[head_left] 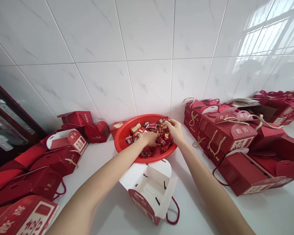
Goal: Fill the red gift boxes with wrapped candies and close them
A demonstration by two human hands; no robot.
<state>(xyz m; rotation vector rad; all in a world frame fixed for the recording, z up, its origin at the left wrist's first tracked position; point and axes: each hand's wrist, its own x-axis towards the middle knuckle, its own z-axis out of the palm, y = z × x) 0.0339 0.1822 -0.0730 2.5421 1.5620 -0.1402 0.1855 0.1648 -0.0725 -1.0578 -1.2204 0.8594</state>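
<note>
A red plastic basket (119,143) against the tiled wall holds many small wrapped sweets, mostly red. My left hand (150,138) reaches into the middle of the basket; its fingertips are down among the sweets, and what they hold, if anything, is hidden. At the basket's right side my right hand (174,129) pinches a dark red packet (163,124) with gold print. In front of the basket, between my forearms, stands an open box (149,191) with a white inside, its flaps spread and a dark red cord at its right.
Red gift boxes (51,160) line the left side. More red boxes with cord handles (231,130) are stacked on the right, with ribboned boxes (281,104) at the far right. All stand on a white surface (107,209).
</note>
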